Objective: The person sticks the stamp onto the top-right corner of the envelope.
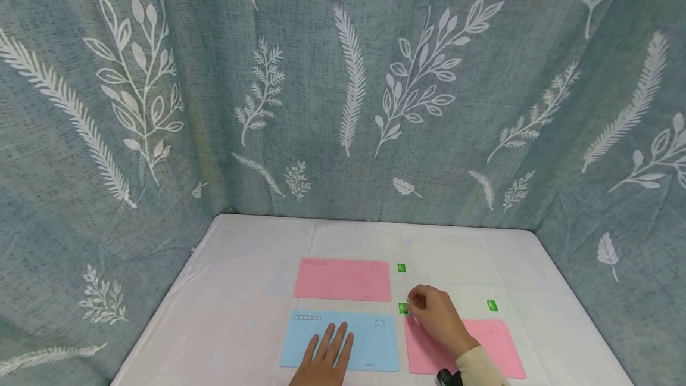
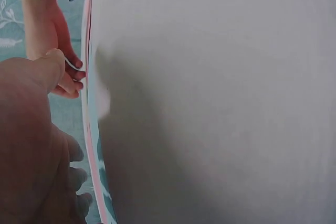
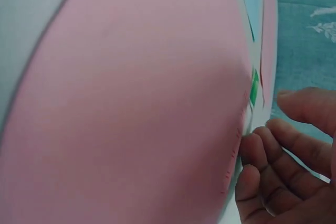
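In the head view my left hand [image 1: 326, 355] lies with its fingers spread on the light blue envelope [image 1: 375, 347]. My right hand [image 1: 438, 317] is over the upper left corner of a pink envelope [image 1: 495, 347], its fingers loosely bent. Close by its fingertips is a small green stamp [image 1: 403, 308]. Thumb and forefinger stand apart in the right wrist view, and nothing shows between them there. A second pink envelope [image 1: 343, 280] lies beyond the blue one. In the left wrist view the left hand [image 2: 31, 140] is seen side-on.
Another green stamp [image 1: 401, 268] lies right of the far pink envelope, and one more green stamp [image 1: 492, 305] lies above the near pink one. A white cloth [image 1: 236, 290] covers the table. Patterned green curtains [image 1: 321, 94] hang behind it and at both sides.
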Demonstrator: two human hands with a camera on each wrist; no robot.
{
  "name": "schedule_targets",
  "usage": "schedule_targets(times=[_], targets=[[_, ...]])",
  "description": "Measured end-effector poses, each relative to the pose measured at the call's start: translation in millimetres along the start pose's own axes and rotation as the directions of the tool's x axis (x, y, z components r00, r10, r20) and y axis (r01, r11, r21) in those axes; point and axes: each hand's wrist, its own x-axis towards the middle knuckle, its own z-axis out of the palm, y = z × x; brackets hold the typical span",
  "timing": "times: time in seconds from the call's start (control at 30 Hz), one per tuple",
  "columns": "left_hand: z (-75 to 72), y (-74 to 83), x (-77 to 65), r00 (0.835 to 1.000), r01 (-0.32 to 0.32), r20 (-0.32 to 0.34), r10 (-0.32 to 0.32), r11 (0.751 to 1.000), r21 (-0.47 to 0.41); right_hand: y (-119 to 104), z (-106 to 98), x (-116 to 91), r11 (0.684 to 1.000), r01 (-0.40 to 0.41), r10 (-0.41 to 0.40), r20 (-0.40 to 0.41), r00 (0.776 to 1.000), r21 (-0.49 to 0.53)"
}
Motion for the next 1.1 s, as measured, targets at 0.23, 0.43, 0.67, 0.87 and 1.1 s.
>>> schedule_targets(times=[0.23,0.43,0.67,0.87,1.1], targets=[[-0.5,3.0,-0.3,1.0,-0.015,-0.002,0.015,1.0,0.022,1,7,2,1.0,-0.018,0.018,0.033,0.999,-0.002],[4.8,1.0,-3.7,0.998,-0.04,-0.052,0.043,0.997,0.07,0,10,4,0.996,0.009,-0.007,0.015,1.0,-0.087],[7.0,0.0,-3.6,0.991,-0.049,-0.121,0.063,0.992,0.116,-1,12,5,0.992,0.023,-0.023,0.005,1.0,-0.122],[4.9,-0.3,-2.5,0.993,-0.049,-0.105,0.061,0.992,0.114,-3,10,5,0.992,0.026,-0.026,0.001,1.0,-0.121],[-1.4,-0.2,-1.5,0.996,-0.057,-0.068,0.063,0.994,0.089,-2,12,4,0.995,-0.001,0.001,0.0,1.0,-0.095]])
